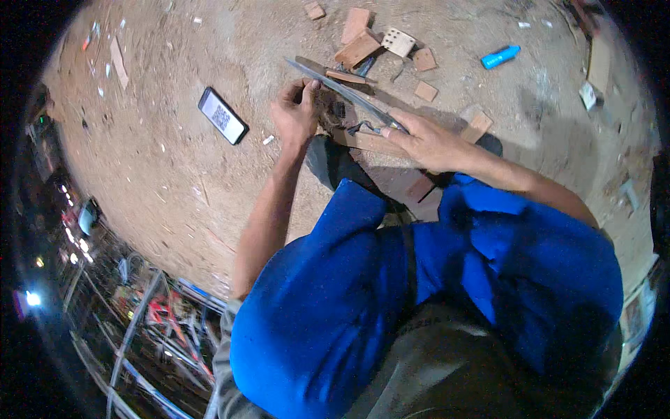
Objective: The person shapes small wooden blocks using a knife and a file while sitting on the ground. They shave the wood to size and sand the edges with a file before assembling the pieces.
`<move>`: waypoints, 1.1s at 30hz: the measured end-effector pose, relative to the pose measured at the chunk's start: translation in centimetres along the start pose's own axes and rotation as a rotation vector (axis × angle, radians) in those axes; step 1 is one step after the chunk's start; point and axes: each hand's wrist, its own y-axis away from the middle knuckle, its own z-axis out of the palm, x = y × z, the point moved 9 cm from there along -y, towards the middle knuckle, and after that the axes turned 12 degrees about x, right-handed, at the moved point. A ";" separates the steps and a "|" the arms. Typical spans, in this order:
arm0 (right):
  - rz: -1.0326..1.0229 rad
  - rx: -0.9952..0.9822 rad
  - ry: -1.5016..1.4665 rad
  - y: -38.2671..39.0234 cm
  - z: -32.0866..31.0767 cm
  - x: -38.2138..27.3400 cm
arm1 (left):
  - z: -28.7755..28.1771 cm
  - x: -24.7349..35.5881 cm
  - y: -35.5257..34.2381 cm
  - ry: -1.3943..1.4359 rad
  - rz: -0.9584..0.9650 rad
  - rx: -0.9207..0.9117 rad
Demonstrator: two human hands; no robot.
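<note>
One long, narrow, grey metal blade (352, 96) ran forward and leftward from the right hand (426, 143), whose grip was closed around its near end. The left hand (294, 113), fingers curled just beside the edge, was nearer the blade's far tip; whether that grip pinched anything, I could not tell.
</note>
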 end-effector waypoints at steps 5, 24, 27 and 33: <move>0.092 -0.088 0.054 -0.1 2.1 -0.6 | -1.7 -4.3 3.7 0.228 -0.143 0.390; -0.075 0.092 0.241 3.8 -0.6 1.9 | -1.7 -5.1 4.6 0.200 -0.086 0.392; -0.079 0.085 0.258 3.0 0.3 1.0 | -1.3 -5.4 4.6 0.157 -0.102 0.412; -0.083 0.057 0.317 1.3 2.0 0.5 | 0.0 -6.3 4.7 0.300 -0.232 0.345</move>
